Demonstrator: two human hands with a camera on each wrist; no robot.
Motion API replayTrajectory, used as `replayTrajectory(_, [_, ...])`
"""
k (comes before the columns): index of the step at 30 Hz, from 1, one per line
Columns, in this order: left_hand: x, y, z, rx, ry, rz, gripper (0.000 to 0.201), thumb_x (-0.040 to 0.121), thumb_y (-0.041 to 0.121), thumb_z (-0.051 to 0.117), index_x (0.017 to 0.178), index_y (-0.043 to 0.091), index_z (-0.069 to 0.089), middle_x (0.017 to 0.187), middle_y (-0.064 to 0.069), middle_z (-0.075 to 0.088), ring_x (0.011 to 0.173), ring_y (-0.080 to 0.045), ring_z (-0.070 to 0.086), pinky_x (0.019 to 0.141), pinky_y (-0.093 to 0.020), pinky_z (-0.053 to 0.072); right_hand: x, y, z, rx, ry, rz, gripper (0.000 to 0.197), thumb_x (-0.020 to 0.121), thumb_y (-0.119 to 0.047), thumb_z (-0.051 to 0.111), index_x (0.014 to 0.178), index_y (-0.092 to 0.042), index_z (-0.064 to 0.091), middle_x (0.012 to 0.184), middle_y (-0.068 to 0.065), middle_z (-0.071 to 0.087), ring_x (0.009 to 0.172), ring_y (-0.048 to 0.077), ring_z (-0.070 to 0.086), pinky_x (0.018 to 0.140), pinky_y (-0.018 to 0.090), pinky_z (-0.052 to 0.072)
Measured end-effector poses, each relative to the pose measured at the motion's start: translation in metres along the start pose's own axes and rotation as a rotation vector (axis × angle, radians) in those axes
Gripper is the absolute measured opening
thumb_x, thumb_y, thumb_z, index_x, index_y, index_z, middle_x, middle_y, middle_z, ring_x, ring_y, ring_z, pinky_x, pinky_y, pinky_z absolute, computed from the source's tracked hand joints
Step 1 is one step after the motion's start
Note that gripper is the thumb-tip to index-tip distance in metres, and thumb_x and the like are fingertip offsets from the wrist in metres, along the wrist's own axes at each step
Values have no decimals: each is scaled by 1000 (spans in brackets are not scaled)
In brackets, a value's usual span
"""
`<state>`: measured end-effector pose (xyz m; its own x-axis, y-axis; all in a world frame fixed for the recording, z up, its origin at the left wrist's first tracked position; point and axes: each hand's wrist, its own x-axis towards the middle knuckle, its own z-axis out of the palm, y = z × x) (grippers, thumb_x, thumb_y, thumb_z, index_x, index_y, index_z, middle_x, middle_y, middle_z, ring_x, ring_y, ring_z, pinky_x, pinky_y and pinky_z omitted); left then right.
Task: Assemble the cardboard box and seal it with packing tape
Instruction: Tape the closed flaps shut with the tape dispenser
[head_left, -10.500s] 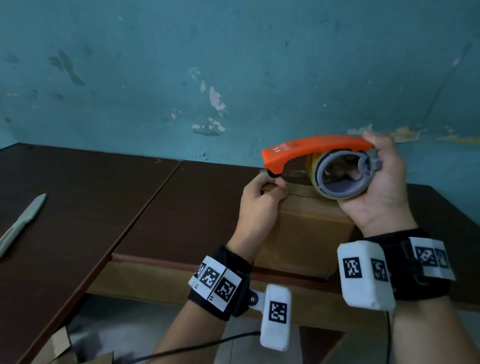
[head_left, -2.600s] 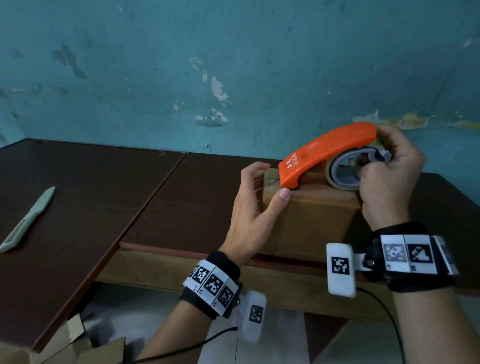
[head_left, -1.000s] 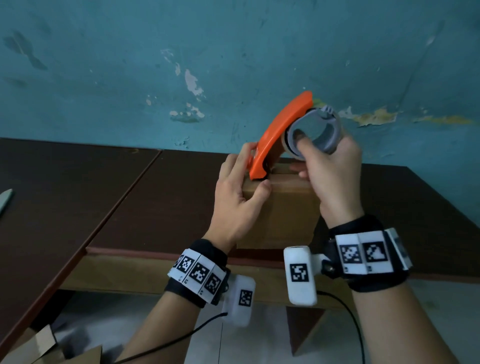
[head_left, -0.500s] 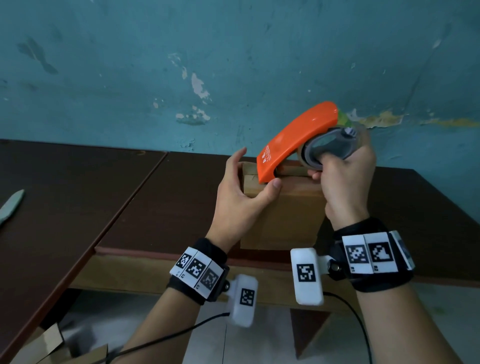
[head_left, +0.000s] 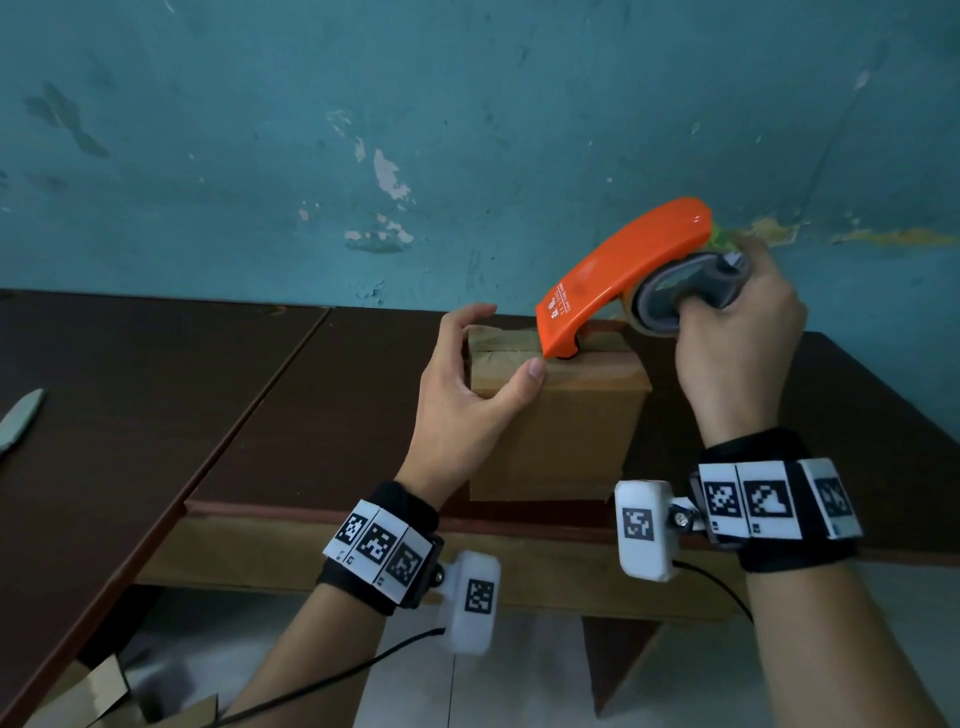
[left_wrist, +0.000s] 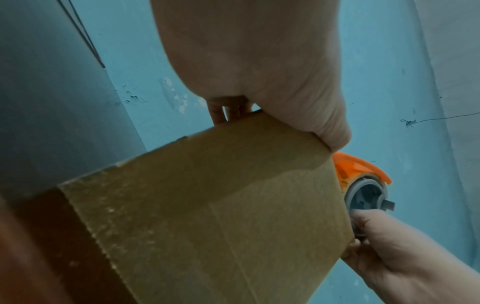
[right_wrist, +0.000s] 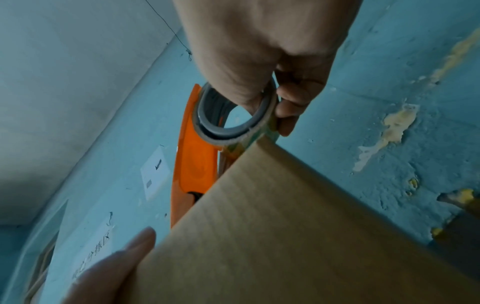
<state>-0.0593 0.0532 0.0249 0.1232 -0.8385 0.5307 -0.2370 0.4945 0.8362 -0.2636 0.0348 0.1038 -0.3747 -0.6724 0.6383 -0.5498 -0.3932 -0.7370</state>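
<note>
On the dark brown wooden surface (head_left: 322, 415), close to its front edge, stands the cardboard box (head_left: 558, 431), its top flaps folded shut. From the head view, my left hand (head_left: 462, 395) grasps the box's upper left corner, thumb on the near edge and fingers curled over the far side. My right hand (head_left: 737, 343) grips the grey core of the orange tape dispenser (head_left: 618, 275), whose nose touches the box top along the seam between the flaps. A pale knife-like tool (head_left: 18, 421) lies far off to the left, and loose cardboard scraps (head_left: 104, 696) sit on the floor below. Behind the surface rises a teal wall (head_left: 363, 130) with flaking paint.

In the left wrist view, my left hand (left_wrist: 259, 67) clamps the box (left_wrist: 207, 216) at its top edge, with the dispenser (left_wrist: 361, 174) and my right hand (left_wrist: 394, 251) beyond it against the blue wall (left_wrist: 389, 82).

In the right wrist view, my right hand (right_wrist: 259, 51) holds the dispenser (right_wrist: 192, 160) through the tape roll's ring, the box (right_wrist: 285, 236) just below, my left hand (right_wrist: 111, 267) at its edge, and a peeling wall (right_wrist: 389, 102) behind.
</note>
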Motion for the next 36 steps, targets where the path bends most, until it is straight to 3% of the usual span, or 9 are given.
replayTrajectory(4, [0, 0, 0, -5, 2, -7, 60, 85, 49, 77, 136, 29, 52, 125, 11, 60, 123, -9, 58, 108, -34, 47, 0, -5, -2, -120, -44, -11, 43, 90, 1, 60, 129, -18, 63, 119, 3, 73, 113, 21, 69, 93, 28, 52])
replayTrajectory(8, [0, -2, -1, -13, -5, -4, 55, 88, 43, 79, 135, 27, 53, 125, 11, 61, 123, -8, 58, 107, -29, 45, 0, -7, -2, -181, -72, 6, 56, 93, 2, 59, 144, -21, 51, 126, 9, 71, 117, 27, 67, 93, 26, 48])
replayTrajectory(14, [2, -2, -2, 40, -14, 58, 51, 89, 47, 75, 134, 27, 64, 129, 9, 62, 126, -6, 57, 107, -21, 42, 0, -9, 0, -203, -86, -50, 50, 93, 4, 57, 137, -20, 54, 121, 9, 72, 112, 30, 68, 90, 31, 50])
replayTrajectory(18, [1, -2, -3, 73, -5, 105, 36, 90, 47, 73, 119, 27, 80, 136, 3, 57, 135, -9, 52, 115, -39, 45, -1, -8, 0, -213, -94, -64, 46, 94, 3, 57, 135, -20, 54, 120, 9, 71, 112, 29, 68, 86, 30, 50])
replayTrajectory(21, [1, -1, -5, 119, 1, 149, 31, 93, 42, 73, 117, 24, 81, 141, 2, 57, 136, -9, 52, 113, -42, 46, -2, -6, 0, -224, -91, -58, 45, 95, 2, 57, 134, -20, 54, 121, 9, 71, 113, 28, 69, 85, 26, 47])
replayTrajectory(28, [2, 2, 6, 300, -17, 411, 41, 102, 14, 56, 143, 10, 63, 154, -7, 57, 148, -24, 48, 119, -52, 40, -4, -2, 3, -106, -72, -8, 46, 93, 3, 59, 134, -19, 53, 124, 6, 70, 110, 23, 71, 89, 38, 62])
replayTrajectory(32, [7, 0, 5, 309, 6, 463, 40, 98, 10, 56, 135, 7, 70, 137, -6, 70, 131, -18, 65, 109, -51, 50, -3, -2, 8, 220, -29, 240, 48, 87, -8, 74, 130, -15, 56, 113, -4, 69, 90, 6, 70, 76, 24, 59])
replayTrajectory(34, [8, -1, 6, 309, 23, 475, 39, 96, 7, 57, 133, 5, 71, 133, -7, 72, 126, -17, 69, 104, -48, 54, -4, -6, 15, 623, -126, 517, 31, 87, -14, 75, 117, -13, 66, 102, 0, 74, 80, 9, 72, 66, 24, 55])
replayTrajectory(36, [9, 0, 7, 326, 30, 474, 41, 94, 7, 57, 133, 6, 71, 132, -5, 73, 121, -19, 71, 100, -44, 56, -7, -12, 20, 727, -196, 593, 5, 92, -15, 69, 96, -15, 70, 83, -1, 74, 66, 9, 69, 59, 22, 52])
